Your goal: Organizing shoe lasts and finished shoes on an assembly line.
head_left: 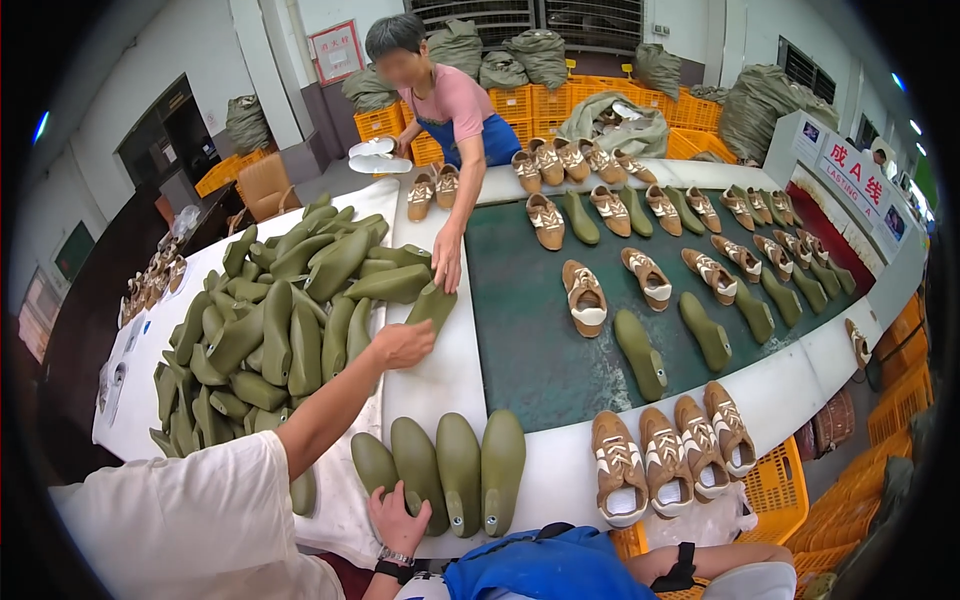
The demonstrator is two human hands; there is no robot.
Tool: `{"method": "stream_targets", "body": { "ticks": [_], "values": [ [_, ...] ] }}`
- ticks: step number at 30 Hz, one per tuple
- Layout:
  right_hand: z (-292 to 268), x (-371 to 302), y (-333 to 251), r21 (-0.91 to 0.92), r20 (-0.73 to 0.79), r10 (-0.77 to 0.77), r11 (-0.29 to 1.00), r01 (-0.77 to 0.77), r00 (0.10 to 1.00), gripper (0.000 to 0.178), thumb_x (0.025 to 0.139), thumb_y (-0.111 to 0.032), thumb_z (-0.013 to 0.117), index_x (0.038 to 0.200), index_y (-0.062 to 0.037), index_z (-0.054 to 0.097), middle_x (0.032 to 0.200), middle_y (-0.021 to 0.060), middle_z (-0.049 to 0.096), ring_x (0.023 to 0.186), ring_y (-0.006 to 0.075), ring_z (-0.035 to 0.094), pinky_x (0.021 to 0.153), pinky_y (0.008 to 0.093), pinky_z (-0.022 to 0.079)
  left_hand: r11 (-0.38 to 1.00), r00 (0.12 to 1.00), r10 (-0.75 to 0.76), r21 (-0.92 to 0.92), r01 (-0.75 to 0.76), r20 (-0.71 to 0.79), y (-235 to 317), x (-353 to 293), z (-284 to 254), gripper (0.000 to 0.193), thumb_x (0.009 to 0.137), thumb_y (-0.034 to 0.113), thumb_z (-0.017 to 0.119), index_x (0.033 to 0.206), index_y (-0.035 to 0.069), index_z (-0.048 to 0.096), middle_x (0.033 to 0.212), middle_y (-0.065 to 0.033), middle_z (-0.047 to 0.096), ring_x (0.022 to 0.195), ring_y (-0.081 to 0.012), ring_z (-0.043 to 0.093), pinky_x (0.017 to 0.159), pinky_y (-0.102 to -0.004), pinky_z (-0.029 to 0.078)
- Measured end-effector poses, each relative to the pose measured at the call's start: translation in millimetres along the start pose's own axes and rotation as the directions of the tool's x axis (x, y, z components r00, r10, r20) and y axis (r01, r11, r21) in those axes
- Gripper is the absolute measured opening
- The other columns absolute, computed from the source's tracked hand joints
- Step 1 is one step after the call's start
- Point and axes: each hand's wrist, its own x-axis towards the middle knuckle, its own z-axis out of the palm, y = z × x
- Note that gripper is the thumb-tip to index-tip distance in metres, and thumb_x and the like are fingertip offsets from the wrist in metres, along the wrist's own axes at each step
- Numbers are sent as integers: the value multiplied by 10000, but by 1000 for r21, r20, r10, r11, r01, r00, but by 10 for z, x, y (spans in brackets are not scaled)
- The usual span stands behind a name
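My left hand (396, 520), with a watch and a black band on its wrist, rests on the near ends of the left pair in a row of olive-green shoe lasts (460, 470). Its fingers curl around a last end, partly hiding it. My right forearm (730, 560), also banded in black, bends in toward my blue apron (545, 572), and the fingers of that hand are hidden. Close to my right side stand several brown-and-white sneakers (665, 460) in a row on the white table edge (560, 470).
A person in white (200, 515) on my left and another in pink (455, 105) across the table both reach to one last (432, 308). A heap of lasts (290, 310) covers the left table. Sneakers and lasts line the green belt (530, 330). Orange crates (775, 490) stand at right.
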Motion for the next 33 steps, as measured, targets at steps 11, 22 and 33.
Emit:
{"method": "stream_targets", "body": {
  "ticks": [11, 22, 33],
  "values": [
    [-158, 90, -66, -205, 131, 139, 972, -110, 982, 156, 789, -174, 575, 823, -36, 637, 683, 166, 580, 648, 332, 559, 577, 402, 445, 999, 1000, 0, 34, 0, -5, 7, -7, -8, 510, 621, 277, 691, 1053, 23, 594, 906, -123, 586, 1053, -345, 438, 959, -505, 308],
    [-440, 242, -383, -470, 224, 269, 872, -138, 937, 190, 804, -216, 548, 791, -45, 630, 701, 207, 595, 665, 381, 582, 595, 436, 465, 999, 999, -51, 18, 51, -11, -68, 3, 28, 513, 608, 300, 695, 1038, 34, 607, 913, -127, 586, 1060, -350, 432, 963, -508, 303],
    [-1029, 2264, -968, -712, -495, 62, 543, -445, 867, 635, 836, -570, 473, 1280, -116, 440, 832, 191, 654, 766, 393, 626, 681, 448, 503, 998, 999, 1, 71, 2, -43, -17, -37, 10, 511, 667, 431, 642, 1046, 89, 622, 886, -113, 635, 1061, -288, 483, 944, -459, 328]
  ]
}}
